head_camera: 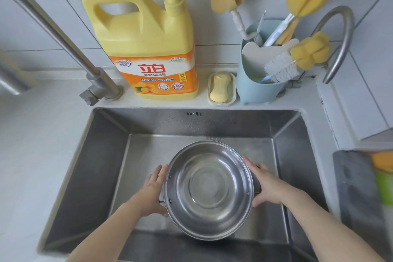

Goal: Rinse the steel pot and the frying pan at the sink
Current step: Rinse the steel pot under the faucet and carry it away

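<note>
The steel pot (209, 189) is held upright over the middle of the steel sink (89, 155), its shiny inside facing up. My left hand (152, 192) grips the pot's left side handle, and my right hand (266, 185) grips the right side handle. The handles themselves are mostly hidden under my fingers. Whether there is water in the pot is hard to tell. No frying pan is in view.
A steel tap (63, 36) reaches from the sink's back left. On the ledge behind stand a yellow detergent jug (146, 49), a soap dish (222, 88) and a blue holder (259, 78) of brushes. A grey mat (355, 193) lies at the right.
</note>
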Motion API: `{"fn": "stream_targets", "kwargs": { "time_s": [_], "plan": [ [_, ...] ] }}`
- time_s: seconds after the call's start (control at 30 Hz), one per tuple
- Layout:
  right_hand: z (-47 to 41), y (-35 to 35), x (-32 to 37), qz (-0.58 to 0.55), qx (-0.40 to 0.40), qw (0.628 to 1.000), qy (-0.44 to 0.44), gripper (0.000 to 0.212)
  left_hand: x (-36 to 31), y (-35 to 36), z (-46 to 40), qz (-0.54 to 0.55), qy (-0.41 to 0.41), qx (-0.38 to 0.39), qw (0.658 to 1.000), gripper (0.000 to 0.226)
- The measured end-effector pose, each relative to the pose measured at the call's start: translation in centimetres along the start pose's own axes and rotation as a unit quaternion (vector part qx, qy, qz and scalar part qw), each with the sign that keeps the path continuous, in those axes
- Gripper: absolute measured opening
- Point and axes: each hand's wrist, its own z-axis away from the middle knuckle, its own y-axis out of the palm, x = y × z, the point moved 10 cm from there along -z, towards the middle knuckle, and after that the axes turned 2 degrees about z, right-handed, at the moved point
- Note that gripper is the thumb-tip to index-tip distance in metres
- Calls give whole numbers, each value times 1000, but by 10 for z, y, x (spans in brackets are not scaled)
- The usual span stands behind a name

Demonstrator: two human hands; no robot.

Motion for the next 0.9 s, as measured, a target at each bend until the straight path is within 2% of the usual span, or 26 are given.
{"fn": "stream_targets", "kwargs": {
  "time_s": [0.17, 0.33, 0.47, 0.67, 0.8, 0.9],
  "plan": [
    [0, 0, 2, -5, -27, 1000, -13, 146, 7, 0, -4, 33, 9, 7, 999, 154],
    [7, -6, 5, -12, -50, 998, -34, 145, 2, -3, -1, 46, 23, -9, 999, 155],
    [24, -25, 23, -28, -80, 994, -67, 142, -8, -31, 14, 42, 45, -42, 997, 156],
    [79, -76, 74, -30, -182, 972, -143, 137, -33, -105, 76, 39, 117, -183, 975, 153],
    [135, -117, 110, 30, -274, 941, -196, 135, -63, -149, 143, 24, 187, -318, 929, 148],
    [185, -148, 145, 85, -349, 901, -244, 139, -90, -180, 201, -13, 226, -429, 875, 147]
  ]
}}
